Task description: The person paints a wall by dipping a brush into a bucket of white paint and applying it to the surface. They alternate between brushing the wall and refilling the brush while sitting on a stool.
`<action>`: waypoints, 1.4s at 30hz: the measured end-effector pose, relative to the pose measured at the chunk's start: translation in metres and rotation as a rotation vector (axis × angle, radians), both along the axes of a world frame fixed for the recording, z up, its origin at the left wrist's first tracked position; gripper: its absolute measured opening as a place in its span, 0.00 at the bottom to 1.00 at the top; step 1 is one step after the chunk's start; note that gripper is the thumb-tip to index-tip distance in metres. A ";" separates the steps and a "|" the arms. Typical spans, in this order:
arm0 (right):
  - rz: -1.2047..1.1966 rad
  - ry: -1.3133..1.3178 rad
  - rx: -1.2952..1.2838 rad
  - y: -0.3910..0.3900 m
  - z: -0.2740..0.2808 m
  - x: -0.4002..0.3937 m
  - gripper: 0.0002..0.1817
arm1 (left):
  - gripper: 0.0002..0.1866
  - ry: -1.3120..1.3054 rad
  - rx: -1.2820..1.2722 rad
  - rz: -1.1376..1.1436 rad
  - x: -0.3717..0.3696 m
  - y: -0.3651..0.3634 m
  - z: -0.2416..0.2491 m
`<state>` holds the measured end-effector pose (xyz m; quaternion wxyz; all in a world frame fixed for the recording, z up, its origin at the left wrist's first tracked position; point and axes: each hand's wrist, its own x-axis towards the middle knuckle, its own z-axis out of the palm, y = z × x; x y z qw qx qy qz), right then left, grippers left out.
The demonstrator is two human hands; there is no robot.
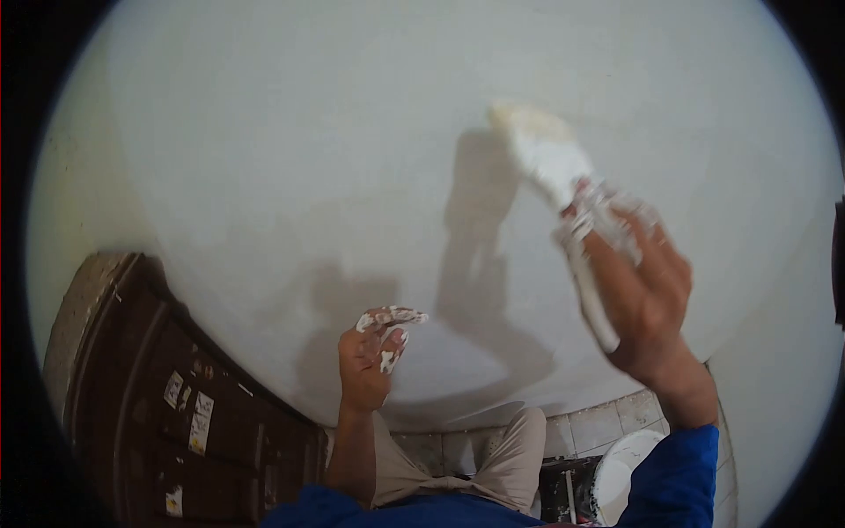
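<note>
A wide paintbrush (pixel 550 158) coated in white is in my right hand (pixel 647 277), its handle running down along the palm. The bristles point up and left at the pale wall (pixel 308 132), where the brush and arm cast a shadow. White paint smears the fingers around the brush's neck. My left hand (pixel 374 352) is raised lower down in front of the wall, holding nothing. Its fingers are bent, with a gap between the thumb and forefinger, and white paint covers the tips.
At the left stands a dark brown wooden door (pixel 150 387) with torn stickers. A white bucket (pixel 620 475) sits low at the right beside a black object (pixel 556 493) with a pale stick across it. Tiles (pixel 594 429) run along the wall's foot.
</note>
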<state>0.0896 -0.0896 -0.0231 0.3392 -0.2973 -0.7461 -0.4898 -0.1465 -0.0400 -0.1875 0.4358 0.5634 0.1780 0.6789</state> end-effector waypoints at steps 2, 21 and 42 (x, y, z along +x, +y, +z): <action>-0.055 -0.020 0.030 0.007 0.001 -0.005 0.13 | 0.08 0.037 0.015 0.009 -0.001 0.001 -0.001; -0.052 -0.311 -0.343 0.000 -0.049 -0.045 0.16 | 0.07 0.074 -0.004 0.116 -0.015 0.000 -0.004; 0.112 -0.002 -0.537 0.004 0.030 -0.035 0.13 | 0.07 -0.061 -0.052 0.142 -0.002 -0.002 -0.011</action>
